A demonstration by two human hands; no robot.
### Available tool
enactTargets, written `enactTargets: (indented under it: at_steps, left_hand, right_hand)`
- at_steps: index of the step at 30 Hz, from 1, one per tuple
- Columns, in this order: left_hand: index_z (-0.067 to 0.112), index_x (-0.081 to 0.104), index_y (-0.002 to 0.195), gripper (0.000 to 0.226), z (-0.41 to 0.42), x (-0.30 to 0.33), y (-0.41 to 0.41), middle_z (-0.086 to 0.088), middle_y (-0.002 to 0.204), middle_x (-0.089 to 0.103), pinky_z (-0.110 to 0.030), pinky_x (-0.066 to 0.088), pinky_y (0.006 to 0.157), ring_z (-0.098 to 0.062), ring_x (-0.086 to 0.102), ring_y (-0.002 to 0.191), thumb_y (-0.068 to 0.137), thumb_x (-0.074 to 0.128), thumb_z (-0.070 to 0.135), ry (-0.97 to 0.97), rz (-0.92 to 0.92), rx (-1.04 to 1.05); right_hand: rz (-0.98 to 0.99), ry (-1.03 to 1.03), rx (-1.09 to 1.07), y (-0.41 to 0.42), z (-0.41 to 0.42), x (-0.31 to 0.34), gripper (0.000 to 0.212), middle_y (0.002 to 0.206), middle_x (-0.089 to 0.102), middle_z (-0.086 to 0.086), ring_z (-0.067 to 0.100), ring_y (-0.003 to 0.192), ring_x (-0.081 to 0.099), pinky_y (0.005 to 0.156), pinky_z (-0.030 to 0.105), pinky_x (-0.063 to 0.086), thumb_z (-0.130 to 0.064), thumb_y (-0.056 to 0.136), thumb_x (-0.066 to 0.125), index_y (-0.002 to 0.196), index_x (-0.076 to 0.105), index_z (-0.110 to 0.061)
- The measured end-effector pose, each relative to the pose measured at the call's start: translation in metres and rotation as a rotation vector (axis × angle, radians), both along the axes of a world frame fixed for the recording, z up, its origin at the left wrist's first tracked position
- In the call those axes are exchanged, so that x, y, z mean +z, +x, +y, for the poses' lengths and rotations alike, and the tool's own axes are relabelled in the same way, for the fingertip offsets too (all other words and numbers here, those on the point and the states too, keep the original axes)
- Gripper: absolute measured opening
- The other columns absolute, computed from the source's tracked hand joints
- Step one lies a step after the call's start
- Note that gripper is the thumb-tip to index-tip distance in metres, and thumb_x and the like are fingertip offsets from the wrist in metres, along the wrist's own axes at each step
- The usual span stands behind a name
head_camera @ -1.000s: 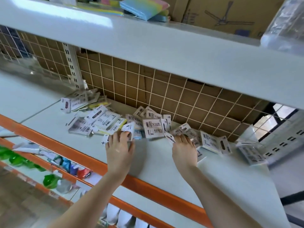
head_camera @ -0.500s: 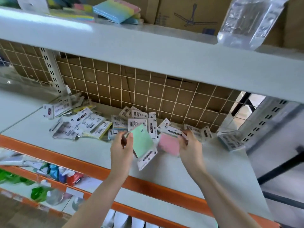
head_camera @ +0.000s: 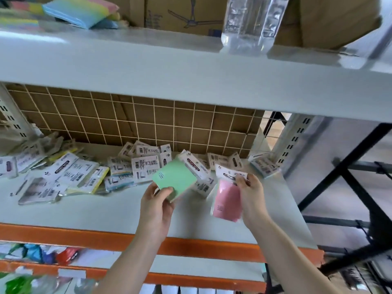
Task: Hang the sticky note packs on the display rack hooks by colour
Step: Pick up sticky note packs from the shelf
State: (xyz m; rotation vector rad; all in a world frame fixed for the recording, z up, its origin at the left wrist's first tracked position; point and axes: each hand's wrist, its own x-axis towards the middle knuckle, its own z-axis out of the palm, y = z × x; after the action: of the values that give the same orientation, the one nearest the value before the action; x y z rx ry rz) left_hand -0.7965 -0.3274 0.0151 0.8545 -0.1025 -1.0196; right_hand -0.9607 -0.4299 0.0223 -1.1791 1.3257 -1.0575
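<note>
Left hand (head_camera: 157,211) pinching green pack (head_camera: 175,180) by its corner, right hand (head_camera: 251,196) pinching pink pack (head_camera: 227,200) by its header, both faces showing, probably for colour sorting.

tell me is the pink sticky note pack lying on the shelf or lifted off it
Lifted: the right hand pinches the pink sticky note pack by its header card, and it hangs above the shelf.

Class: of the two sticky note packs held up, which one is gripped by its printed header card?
The pink pack, in the right hand: it is pinched at its white header. The left hand holds the green pack by its bottom corner.
</note>
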Motion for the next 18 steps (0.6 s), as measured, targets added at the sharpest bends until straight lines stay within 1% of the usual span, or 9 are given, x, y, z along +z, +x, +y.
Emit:
enactTargets:
  at_steps: [2, 3, 5, 7, 10, 13, 15, 17, 18]
  left_hand:
    - [0.003, 0.058, 0.102, 0.031, -0.007, -0.001, -0.012, -0.012, 0.091, 0.069, -0.030, 0.058, 0.069, -0.020, 0.069, 0.079, 0.086, 0.040, -0.016, -0.029, -0.001, -0.070]
    - [0.002, 0.059, 0.104, 0.034, -0.010, -0.001, -0.018, -0.013, 0.093, 0.070, -0.031, 0.058, 0.070, -0.023, 0.068, 0.082, 0.084, 0.040, -0.017, -0.041, -0.011, -0.109]
    - [0.000, 0.060, 0.110, 0.039, -0.016, 0.000, -0.033, -0.017, 0.100, 0.069, -0.036, 0.054, 0.079, -0.029, 0.066, 0.091, 0.077, 0.047, -0.016, -0.068, -0.052, -0.187]
    - [0.000, 0.061, 0.108, 0.043, -0.020, 0.004, -0.048, -0.017, 0.098, 0.069, -0.033, 0.053, 0.075, -0.028, 0.065, 0.089, 0.066, 0.057, -0.010, -0.090, -0.104, -0.263]
    - [0.004, 0.065, 0.098, 0.039, -0.023, 0.011, -0.066, -0.012, 0.089, 0.071, -0.024, 0.053, 0.062, -0.022, 0.066, 0.079, 0.061, 0.060, -0.006, -0.083, -0.208, -0.355]
    - [0.002, 0.064, 0.103, 0.044, -0.025, 0.017, -0.078, -0.015, 0.094, 0.071, -0.027, 0.056, 0.067, -0.024, 0.067, 0.085, 0.059, 0.067, -0.005, -0.074, -0.310, -0.449]
    - [0.002, 0.063, 0.101, 0.043, -0.024, 0.022, -0.086, -0.015, 0.094, 0.072, -0.026, 0.057, 0.070, -0.023, 0.068, 0.086, 0.060, 0.075, -0.007, -0.063, -0.394, -0.494]
    - [0.004, 0.063, 0.097, 0.029, -0.025, 0.025, -0.096, -0.012, 0.092, 0.073, -0.025, 0.057, 0.070, -0.019, 0.069, 0.083, 0.071, 0.071, -0.002, -0.033, -0.489, -0.500]
    - [0.005, 0.062, 0.098, 0.022, -0.025, 0.028, -0.101, -0.011, 0.093, 0.073, -0.026, 0.058, 0.072, -0.020, 0.070, 0.083, 0.078, 0.066, -0.001, -0.011, -0.541, -0.488]
  right_hand:
    - [-0.071, -0.006, 0.077, -0.005, 0.007, 0.007, 0.015, 0.071, 0.064, 0.004, 0.017, 0.065, 0.056, 0.062, 0.027, 0.043, -0.014, 0.097, 0.053, 0.087, 0.064, -0.008]
    - [-0.115, -0.002, 0.129, -0.008, 0.012, 0.011, 0.016, 0.069, 0.066, 0.000, 0.013, 0.062, 0.059, 0.060, 0.024, 0.045, -0.014, 0.097, 0.054, 0.089, 0.066, -0.007]
    - [-0.132, 0.004, 0.217, -0.014, 0.019, 0.018, 0.018, 0.072, 0.069, -0.004, 0.003, 0.060, 0.060, 0.057, 0.015, 0.046, -0.016, 0.096, 0.054, 0.096, 0.067, -0.003]
    - [-0.132, 0.022, 0.246, -0.022, 0.023, 0.023, 0.022, 0.075, 0.070, -0.001, 0.001, 0.059, 0.060, 0.054, 0.012, 0.045, -0.020, 0.096, 0.054, 0.099, 0.067, -0.002]
    - [-0.179, 0.067, 0.220, -0.039, 0.022, 0.030, 0.021, 0.077, 0.072, 0.002, 0.008, 0.062, 0.061, 0.054, 0.017, 0.046, -0.023, 0.095, 0.056, 0.094, 0.066, -0.005]
    - [-0.194, 0.050, 0.191, -0.057, 0.019, 0.037, 0.013, 0.080, 0.072, 0.005, 0.014, 0.068, 0.063, 0.063, 0.024, 0.048, -0.020, 0.093, 0.059, 0.084, 0.063, -0.012]
    - [-0.157, 0.009, 0.173, -0.070, 0.018, 0.043, 0.013, 0.084, 0.073, 0.006, 0.018, 0.075, 0.065, 0.072, 0.034, 0.049, -0.020, 0.093, 0.061, 0.082, 0.062, -0.013]
    - [-0.113, -0.070, 0.160, -0.084, 0.017, 0.050, 0.014, 0.079, 0.072, 0.001, 0.018, 0.075, 0.065, 0.073, 0.036, 0.047, -0.018, 0.093, 0.061, 0.079, 0.061, -0.014]
    - [-0.094, -0.110, 0.164, -0.091, 0.018, 0.054, 0.015, 0.076, 0.071, -0.001, 0.016, 0.073, 0.065, 0.071, 0.033, 0.047, -0.017, 0.092, 0.061, 0.078, 0.060, -0.015]
